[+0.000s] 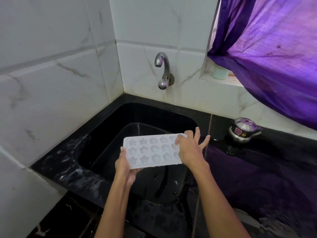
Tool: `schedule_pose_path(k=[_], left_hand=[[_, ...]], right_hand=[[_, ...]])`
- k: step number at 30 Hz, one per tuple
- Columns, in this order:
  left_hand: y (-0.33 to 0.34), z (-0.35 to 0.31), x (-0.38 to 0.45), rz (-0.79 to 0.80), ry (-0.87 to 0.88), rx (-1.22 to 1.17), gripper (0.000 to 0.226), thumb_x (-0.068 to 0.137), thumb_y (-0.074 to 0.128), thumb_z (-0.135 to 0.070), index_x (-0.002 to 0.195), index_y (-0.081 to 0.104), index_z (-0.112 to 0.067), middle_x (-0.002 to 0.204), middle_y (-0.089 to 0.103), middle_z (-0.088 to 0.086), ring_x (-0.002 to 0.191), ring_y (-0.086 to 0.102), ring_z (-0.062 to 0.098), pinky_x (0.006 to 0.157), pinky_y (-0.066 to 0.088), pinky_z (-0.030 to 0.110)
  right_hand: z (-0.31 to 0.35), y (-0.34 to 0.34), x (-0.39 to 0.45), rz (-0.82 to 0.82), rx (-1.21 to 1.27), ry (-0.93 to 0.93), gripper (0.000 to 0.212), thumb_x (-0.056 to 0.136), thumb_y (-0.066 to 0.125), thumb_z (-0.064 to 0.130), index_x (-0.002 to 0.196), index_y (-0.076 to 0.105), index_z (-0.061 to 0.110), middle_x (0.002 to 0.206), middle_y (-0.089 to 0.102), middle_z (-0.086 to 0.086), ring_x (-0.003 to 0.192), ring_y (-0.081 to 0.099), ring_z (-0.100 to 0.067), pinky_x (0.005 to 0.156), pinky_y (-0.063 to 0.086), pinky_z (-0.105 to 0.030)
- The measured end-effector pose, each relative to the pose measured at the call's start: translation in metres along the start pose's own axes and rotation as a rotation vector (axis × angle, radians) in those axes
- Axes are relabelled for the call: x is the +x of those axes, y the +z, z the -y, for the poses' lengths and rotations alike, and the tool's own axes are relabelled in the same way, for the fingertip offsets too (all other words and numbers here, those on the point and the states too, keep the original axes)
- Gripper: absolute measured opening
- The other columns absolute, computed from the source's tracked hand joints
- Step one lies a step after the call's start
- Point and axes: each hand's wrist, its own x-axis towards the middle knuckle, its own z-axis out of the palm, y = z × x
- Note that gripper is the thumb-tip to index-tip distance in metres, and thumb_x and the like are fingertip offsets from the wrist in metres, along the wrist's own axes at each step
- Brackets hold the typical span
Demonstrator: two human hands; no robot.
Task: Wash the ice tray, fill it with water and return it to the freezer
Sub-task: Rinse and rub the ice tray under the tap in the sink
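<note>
So the ice tray is being held up over the black sink, roughly level, cavities facing up. It's a white plastic one with three rows of molds, a mix of star and flower-ish shapes. Can't tell if there's any water sitting in the cavities, the plastic is too pale and the shot a bit soft.

Left hand has the near-left corner: thumb lying along the tray's short left edge, palm and the rest of the fingers tucked underneath, so it's curled round that end and carrying it from below. Right hand is on top of the right end, fingers fairly spread out. The thumb and first finger are down on the tray's top surface near the far right corner, while the other fingers stick out past the edge into the air. Looks more like pressing or rubbing the surface than a proper grab, though I can't see for sure if anything curls under that end.

Further out: the curved metal tap on the tiled wall is straight behind the sink, no water visible coming from it. On the black countertop to the right sits a small steel pot with a lid, and a purple curtain hangs over the window ledge above it, where a pale green cup sits.
</note>
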Motion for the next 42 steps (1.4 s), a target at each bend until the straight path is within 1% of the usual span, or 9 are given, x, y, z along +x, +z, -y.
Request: schedule_pose_path(k=[3,5,11,16,19,25,30,36,42], left_hand=[[0.002,0.0,-0.001,0.003,0.006,-0.003,0.041,0.099,0.036,-0.045,0.097,0.06,-0.012,0.099,0.07,0.014,0.092,0.067,0.035,0.077,0.054,0.053],[0.003,0.001,-0.002,0.003,0.007,0.0,0.041,0.099,0.036,-0.045,0.097,0.06,-0.013,0.099,0.07,0.014,0.093,0.067,0.035,0.078,0.054,0.054],[0.006,0.003,-0.005,0.001,0.005,-0.008,0.041,0.099,0.036,-0.046,0.098,0.061,-0.013,0.1,0.069,0.014,0.092,0.067,0.035,0.079,0.054,0.055],[0.005,0.006,-0.007,-0.007,0.003,0.0,0.041,0.099,0.036,-0.046,0.098,0.061,-0.013,0.102,0.069,0.015,0.093,0.067,0.035,0.078,0.054,0.054],[0.006,0.006,-0.008,-0.005,0.004,0.004,0.043,0.099,0.035,-0.046,0.098,0.061,-0.013,0.101,0.07,0.015,0.092,0.067,0.035,0.077,0.055,0.053],[0.004,0.005,-0.006,-0.012,0.001,0.0,0.042,0.099,0.036,-0.046,0.099,0.061,-0.012,0.103,0.069,0.016,0.092,0.067,0.035,0.081,0.054,0.056],[0.006,0.006,-0.007,0.0,0.002,0.005,0.044,0.099,0.035,-0.046,0.097,0.061,-0.011,0.099,0.07,0.015,0.089,0.068,0.035,0.079,0.054,0.054],[0.003,0.006,-0.005,-0.009,-0.01,-0.008,0.042,0.099,0.036,-0.046,0.098,0.061,-0.012,0.1,0.069,0.015,0.09,0.068,0.035,0.083,0.053,0.057],[0.002,0.004,-0.005,-0.001,-0.008,-0.002,0.043,0.099,0.035,-0.047,0.097,0.061,-0.012,0.099,0.07,0.015,0.09,0.068,0.034,0.079,0.054,0.054]], right_hand=[[0.002,0.002,0.002,-0.054,0.004,-0.061,0.053,0.076,0.051,-0.016,0.108,0.058,0.025,0.145,0.027,-0.008,0.145,-0.013,-0.036,0.104,-0.021,-0.064],[0.004,0.003,0.002,-0.024,-0.009,-0.098,0.059,0.075,0.052,-0.017,0.109,0.062,0.029,0.149,0.023,-0.007,0.144,-0.016,-0.036,0.101,-0.025,-0.062],[0.011,0.007,-0.002,0.077,-0.07,-0.127,0.072,0.078,0.053,-0.013,0.124,0.058,0.042,0.16,0.005,-0.01,0.143,-0.023,-0.038,0.105,-0.019,-0.068],[0.008,0.004,-0.004,0.102,-0.044,-0.11,0.064,0.081,0.053,-0.01,0.12,0.062,0.04,0.156,0.017,-0.009,0.144,-0.019,-0.038,0.103,-0.02,-0.066],[0.01,0.002,-0.004,0.12,-0.042,-0.098,0.061,0.084,0.051,-0.009,0.122,0.061,0.038,0.159,0.009,-0.012,0.143,-0.021,-0.038,0.104,-0.021,-0.066],[0.012,0.008,-0.003,0.104,-0.043,-0.098,0.071,0.077,0.052,-0.016,0.122,0.061,0.038,0.155,0.018,-0.01,0.144,-0.02,-0.038,0.105,-0.019,-0.067],[0.014,0.007,-0.005,0.107,-0.057,-0.087,0.071,0.076,0.054,-0.016,0.126,0.058,0.035,0.158,0.008,-0.013,0.143,-0.021,-0.04,0.105,-0.019,-0.068],[0.013,0.008,-0.007,0.122,-0.054,-0.09,0.075,0.077,0.051,-0.018,0.127,0.057,0.037,0.155,0.017,-0.013,0.143,-0.02,-0.04,0.106,-0.016,-0.068],[0.019,0.008,-0.007,0.103,-0.064,-0.085,0.07,0.078,0.054,-0.014,0.127,0.057,0.035,0.159,0.007,-0.012,0.143,-0.022,-0.039,0.104,-0.021,-0.067]])
